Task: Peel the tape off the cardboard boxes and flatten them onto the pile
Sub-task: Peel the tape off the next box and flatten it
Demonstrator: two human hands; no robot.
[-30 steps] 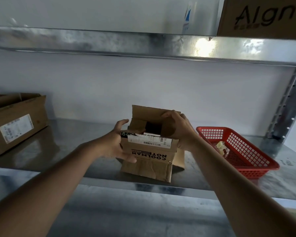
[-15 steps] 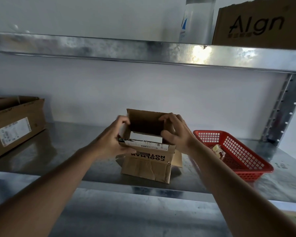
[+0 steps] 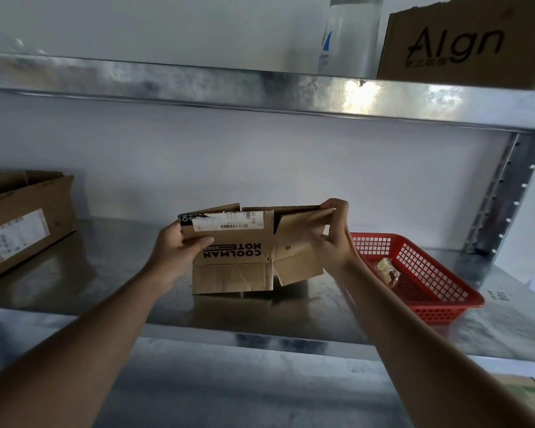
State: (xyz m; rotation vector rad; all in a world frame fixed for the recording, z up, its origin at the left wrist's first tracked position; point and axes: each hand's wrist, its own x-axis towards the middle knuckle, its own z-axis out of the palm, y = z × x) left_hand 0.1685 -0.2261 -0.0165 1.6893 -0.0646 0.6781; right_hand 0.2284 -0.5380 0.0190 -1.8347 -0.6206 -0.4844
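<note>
Now the small cardboard box (image 3: 247, 251), printed upside down with "COOLMAN NOT" and bearing a white barcode label along its upper edge, sits at the centre of the frame, collapsed nearly flat and held upright, its lower flaps resting on the metal shelf (image 3: 112, 291). At its left end the left hand (image 3: 176, 251) grips it, thumb curled over the front face and the other fingers hidden behind the cardboard. At its right end the right hand (image 3: 334, 239) pinches the top corner between thumb and fingertips, the fingers pressed together on the edge. Just right of that hand, a red plastic basket (image 3: 439, 301) stands on the same shelf with a crumpled clear wrapper (image 3: 386, 268) lying inside. Far at the left edge of the frame an open brown carton (image 3: 25, 223) with a white label stands on the shelf. On the upper shelf (image 3: 229, 88), at the upper right, a box marked "Algn" (image 3: 464, 41) stands beside a clear bottle (image 3: 349, 32).
</note>
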